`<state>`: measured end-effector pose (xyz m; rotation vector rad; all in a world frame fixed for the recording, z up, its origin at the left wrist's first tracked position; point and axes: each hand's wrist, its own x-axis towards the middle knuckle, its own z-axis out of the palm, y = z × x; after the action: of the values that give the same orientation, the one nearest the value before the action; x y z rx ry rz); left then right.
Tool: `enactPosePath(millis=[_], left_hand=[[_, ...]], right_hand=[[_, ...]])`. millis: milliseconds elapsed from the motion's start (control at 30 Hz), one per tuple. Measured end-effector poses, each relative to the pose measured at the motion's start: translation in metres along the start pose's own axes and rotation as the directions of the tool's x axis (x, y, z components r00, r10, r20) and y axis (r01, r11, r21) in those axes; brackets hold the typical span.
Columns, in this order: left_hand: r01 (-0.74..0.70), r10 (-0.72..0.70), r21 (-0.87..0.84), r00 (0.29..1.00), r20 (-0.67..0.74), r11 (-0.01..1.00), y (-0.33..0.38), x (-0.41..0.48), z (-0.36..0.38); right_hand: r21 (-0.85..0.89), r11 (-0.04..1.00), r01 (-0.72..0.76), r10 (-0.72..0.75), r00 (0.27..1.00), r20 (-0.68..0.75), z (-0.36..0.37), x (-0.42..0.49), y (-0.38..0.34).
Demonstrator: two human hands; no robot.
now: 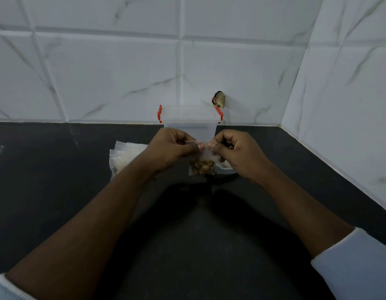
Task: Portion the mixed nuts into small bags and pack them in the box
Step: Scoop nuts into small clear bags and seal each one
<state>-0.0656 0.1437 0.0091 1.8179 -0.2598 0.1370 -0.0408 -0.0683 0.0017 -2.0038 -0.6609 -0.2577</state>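
My left hand (173,149) and right hand (238,153) each pinch the top edge of a small clear bag (206,155), thumbs nearly meeting. Mixed nuts (202,166) sit in its bottom. The lidded box (189,124) stands just behind on the dark worktop (187,234); a pile of bags (125,158) lies beside my left hand.

clear box (189,124) with red clips (159,114); black counter (58,169); white marbled tiles (114,74)

The place appears to be a kitchen. A dark countertop (58,180) abuts white marble-effect tiled walls (114,70) in a corner.
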Motion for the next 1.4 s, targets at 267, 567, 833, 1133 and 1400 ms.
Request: enactPosePath(millis=[267, 567, 833, 1133, 1400], left_hand=[[0.005, -0.005, -0.004, 1.000, -0.013, 1.000, -0.002, 0.002, -0.007], [0.051, -0.051, 0.000, 0.996, 0.067, 0.999, 0.009, -0.001, -0.010], [0.018, -0.075, 0.342, 0.985, 0.155, 0.939, 0.041, -0.018, -0.064], [0.270, -0.420, 0.622, 0.901, 0.105, 0.735, 0.036, -0.033, -0.129], [0.272, -0.384, 0.754, 0.923, -0.028, 0.598, 0.028, -0.028, -0.130]], right_hand=[[0.153, 0.986, -0.061, 0.069, 0.996, -0.048, -0.011, 0.002, 0.005], [0.179, 0.984, 0.003, 0.008, 0.998, -0.060, 0.002, -0.003, -0.003], [0.074, 0.992, 0.101, -0.099, 0.995, -0.030, 0.015, -0.005, -0.006], [-0.041, 0.990, 0.132, -0.130, 0.990, 0.045, 0.018, -0.008, -0.003], [-0.051, 0.993, 0.108, -0.102, 0.989, 0.108, 0.016, -0.011, -0.007]])
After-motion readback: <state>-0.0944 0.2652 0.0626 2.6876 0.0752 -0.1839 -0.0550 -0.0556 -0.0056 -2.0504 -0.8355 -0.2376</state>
